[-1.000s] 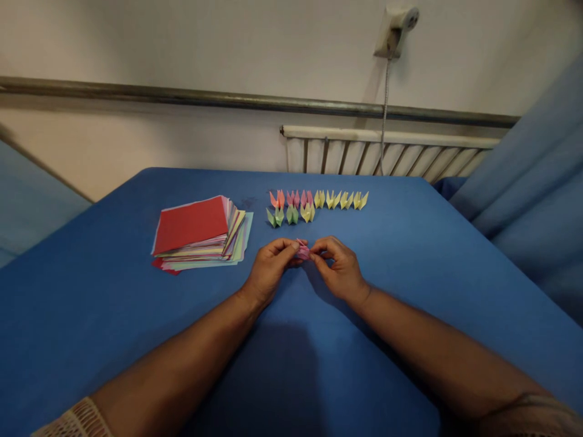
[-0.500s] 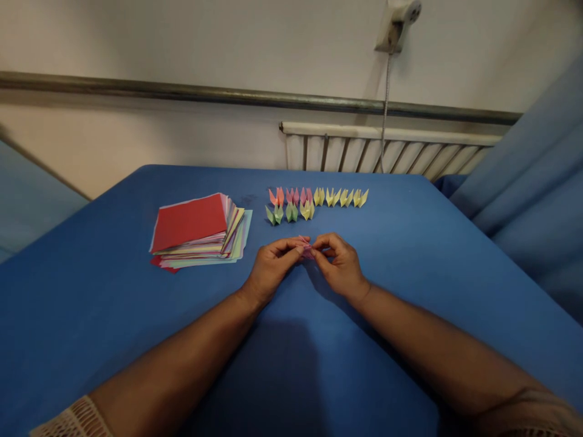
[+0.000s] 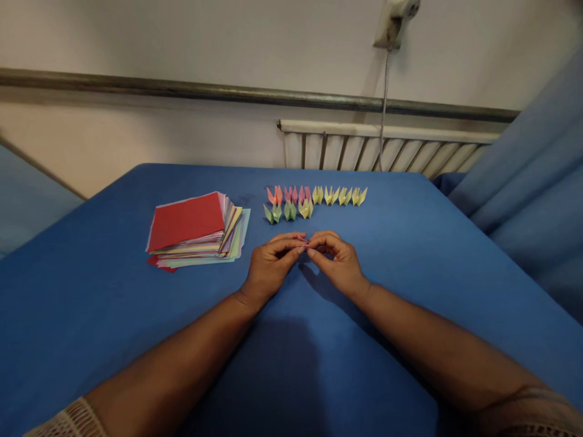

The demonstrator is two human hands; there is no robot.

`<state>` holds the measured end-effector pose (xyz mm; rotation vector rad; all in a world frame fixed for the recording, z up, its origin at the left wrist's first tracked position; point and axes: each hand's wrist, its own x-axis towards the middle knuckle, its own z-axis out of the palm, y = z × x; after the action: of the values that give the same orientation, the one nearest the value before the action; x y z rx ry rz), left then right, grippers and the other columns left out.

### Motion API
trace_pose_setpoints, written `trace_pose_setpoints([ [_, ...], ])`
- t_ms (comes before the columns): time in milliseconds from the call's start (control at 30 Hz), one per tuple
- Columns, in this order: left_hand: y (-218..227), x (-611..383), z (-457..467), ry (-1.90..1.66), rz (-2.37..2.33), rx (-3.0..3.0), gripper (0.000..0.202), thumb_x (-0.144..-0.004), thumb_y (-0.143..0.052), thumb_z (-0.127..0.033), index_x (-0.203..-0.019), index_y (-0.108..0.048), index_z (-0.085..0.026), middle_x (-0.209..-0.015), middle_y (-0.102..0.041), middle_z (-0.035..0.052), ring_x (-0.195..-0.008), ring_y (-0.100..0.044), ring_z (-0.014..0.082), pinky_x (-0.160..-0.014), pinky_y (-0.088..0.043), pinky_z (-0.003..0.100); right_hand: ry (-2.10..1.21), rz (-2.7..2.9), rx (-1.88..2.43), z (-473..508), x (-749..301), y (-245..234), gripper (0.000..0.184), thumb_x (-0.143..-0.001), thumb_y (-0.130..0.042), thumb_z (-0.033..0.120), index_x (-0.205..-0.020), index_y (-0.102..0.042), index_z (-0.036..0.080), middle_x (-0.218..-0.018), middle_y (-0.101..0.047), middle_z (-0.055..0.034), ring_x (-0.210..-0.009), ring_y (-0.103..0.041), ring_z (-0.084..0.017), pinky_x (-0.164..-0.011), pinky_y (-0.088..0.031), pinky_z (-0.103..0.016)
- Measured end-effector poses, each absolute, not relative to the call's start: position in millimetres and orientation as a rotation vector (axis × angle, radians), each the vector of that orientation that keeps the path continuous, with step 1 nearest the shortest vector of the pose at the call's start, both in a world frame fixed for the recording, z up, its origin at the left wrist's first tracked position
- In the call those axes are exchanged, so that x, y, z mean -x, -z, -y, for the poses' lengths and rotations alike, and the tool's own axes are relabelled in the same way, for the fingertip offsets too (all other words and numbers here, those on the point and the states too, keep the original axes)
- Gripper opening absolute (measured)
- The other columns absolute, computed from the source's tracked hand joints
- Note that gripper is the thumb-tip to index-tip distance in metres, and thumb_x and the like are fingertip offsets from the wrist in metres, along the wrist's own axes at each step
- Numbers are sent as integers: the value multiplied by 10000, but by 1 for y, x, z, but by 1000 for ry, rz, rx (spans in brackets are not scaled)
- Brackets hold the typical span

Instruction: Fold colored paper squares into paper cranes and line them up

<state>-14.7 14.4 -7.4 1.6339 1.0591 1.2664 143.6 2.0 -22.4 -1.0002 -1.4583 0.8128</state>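
A small folded pink paper (image 3: pixel 303 242) is pinched between my two hands, mostly covered by the fingers. My left hand (image 3: pixel 272 262) grips its left side with thumb and fingertips. On the other side, my right hand (image 3: pixel 337 261) pinches it the same way, the fingertips of both hands nearly meeting. Just beyond the hands stand folded paper cranes in two rows: an orange one (image 3: pixel 275 195), pink ones (image 3: pixel 297 195) and several yellow ones (image 3: pixel 345 196) behind, with green ones (image 3: pixel 290 211) and a pale yellow one (image 3: pixel 305 209) in front.
A thick stack of coloured paper (image 3: pixel 189 224), red sheet on top, lies left of the hands on the blue-covered table (image 3: pixel 387 243). Behind the table are a white radiator (image 3: pixel 337 127), a metal pipe (image 3: pixel 204 91) and a wall socket with a cord (image 3: pixel 389 30). Blue curtain (image 3: pixel 532 182) hangs at right.
My fingers have closed nearer together over the pink paper, and less of it shows now. My right hand has turned slightly. The cranes and paper stack stay in place.
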Motion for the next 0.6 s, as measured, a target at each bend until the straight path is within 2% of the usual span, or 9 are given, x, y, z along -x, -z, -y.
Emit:
trace_pose_setpoints([
  [300,5,19,-12,-1255,-1095,-1867,127,-807,-659,-290,-883,-761,-290,-1096,-701,28,-1007,-646,201,-981,-464,384,-1088,1275,955,-4,-141,24,103,-727,-723,344,-753,-694,249,-1024,-626,-42,-998,-602,-196,-973,-449,-428],
  [467,2,19,-9,-1263,-1104,-1925,141,-806,-657,-280,-901,-756,-313,-1101,-706,11,-1024,-635,208,-991,-452,399,-1269,1146,939,0,-140,21,149,-705,-737,383,-732,-694,243,-1060,-656,-41,-1003,-615,-207,-961,-461,-447],
  [600,4,20,-10,-1255,-1095,-2043,165,-821,-645,-265,-935,-749,-323,-1114,-703,14,-1032,-632,207,-979,-451,393,-1346,1086,924,1,-140,20,130,-699,-741,351,-713,-695,231,-1051,-670,-43,-1006,-615,-207,-976,-446,-446],
])
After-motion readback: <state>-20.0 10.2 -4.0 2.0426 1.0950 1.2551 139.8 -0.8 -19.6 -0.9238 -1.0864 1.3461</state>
